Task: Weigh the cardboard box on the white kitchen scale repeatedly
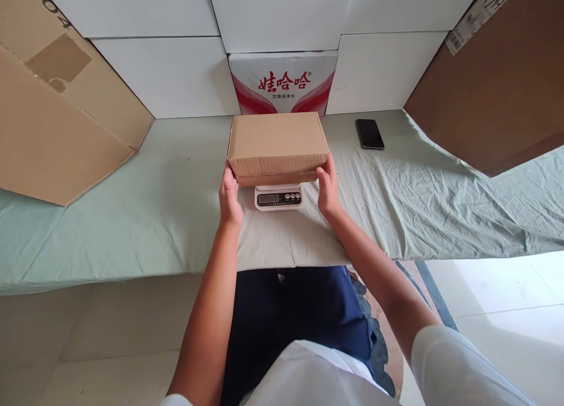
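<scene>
1. Head view: the small cardboard box [278,137] sits between your two hands, over the kitchen scale [278,207], whose display and buttons show in front of the box's near face.
2. Left hand [231,195]: at the box's near left corner, fingers against the side and lower edge, gripping that end.
3. Right hand [327,187]: at the near right corner, thumb on the near face, the other fingers along the right side, gripping that end.
4. Your hands are well apart from each other, the box's width between them. Contact between box and scale: cannot tell, the box hides the top.
5. The scale's front lies lower than the box, between your wrists, touched by neither hand.
6. Beyond your right hand, a black phone [370,134] lies flat on the green cloth [194,159].
7. Behind the box stands a red-and-white carton [284,80].
</scene>
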The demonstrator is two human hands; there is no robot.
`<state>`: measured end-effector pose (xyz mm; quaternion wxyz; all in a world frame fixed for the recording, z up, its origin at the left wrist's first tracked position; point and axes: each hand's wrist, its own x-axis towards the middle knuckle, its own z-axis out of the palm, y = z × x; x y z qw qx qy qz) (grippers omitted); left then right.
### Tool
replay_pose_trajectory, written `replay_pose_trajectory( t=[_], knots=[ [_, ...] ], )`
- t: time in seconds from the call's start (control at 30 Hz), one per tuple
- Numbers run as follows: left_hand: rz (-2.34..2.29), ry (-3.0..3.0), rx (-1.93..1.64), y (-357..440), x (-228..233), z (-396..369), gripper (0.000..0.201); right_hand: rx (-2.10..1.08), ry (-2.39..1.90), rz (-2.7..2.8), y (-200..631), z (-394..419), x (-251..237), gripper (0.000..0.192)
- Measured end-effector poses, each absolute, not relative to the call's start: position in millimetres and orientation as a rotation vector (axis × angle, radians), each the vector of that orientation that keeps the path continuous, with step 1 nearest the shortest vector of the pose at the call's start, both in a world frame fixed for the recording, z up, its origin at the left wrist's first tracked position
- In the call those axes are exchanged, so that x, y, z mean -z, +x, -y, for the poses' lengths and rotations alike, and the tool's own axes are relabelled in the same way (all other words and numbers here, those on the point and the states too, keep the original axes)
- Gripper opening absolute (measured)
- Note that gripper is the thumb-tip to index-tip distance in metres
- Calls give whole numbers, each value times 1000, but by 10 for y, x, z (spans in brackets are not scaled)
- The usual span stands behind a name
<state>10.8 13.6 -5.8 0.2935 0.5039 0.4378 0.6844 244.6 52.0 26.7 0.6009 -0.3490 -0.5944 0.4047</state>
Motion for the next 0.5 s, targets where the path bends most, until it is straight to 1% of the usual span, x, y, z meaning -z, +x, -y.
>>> replay_pose_trajectory(
  t=[0.27, 0.4, 0.5],
  knots=[
    [-1117, 1429, -1822, 81, -36, -241, 83, -918, -779, 1357, 2349, -584, -303, 62],
    [-1107, 1469, -1816, -73, -193, -606, 79, -862, -743, 1385, 2325, -911, -427, 59],
    [-1100, 1407, -1799, -172, -286, -1006, 76, -837, -717, 1411, 2271, -1350, -423, 64]
  ],
)
